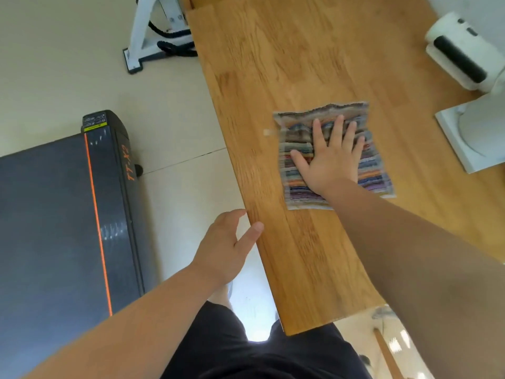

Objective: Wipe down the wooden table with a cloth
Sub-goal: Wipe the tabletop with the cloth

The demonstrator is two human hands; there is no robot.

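A striped multicoloured cloth (373, 176) lies flat on the wooden table (287, 64), near its middle. My right hand (329, 157) presses down on the cloth with the palm flat and the fingers spread. My left hand (226, 247) hovers at the table's left edge, fingers apart, one fingertip touching the edge, holding nothing. A small pale speck (267, 132) sits on the wood just left of the cloth.
A white device with a black roller (461, 56) and a white base (470, 138) stand at the table's right. On the floor to the left lie a dark treadmill (54, 214) and a white frame with black cables (153, 36).
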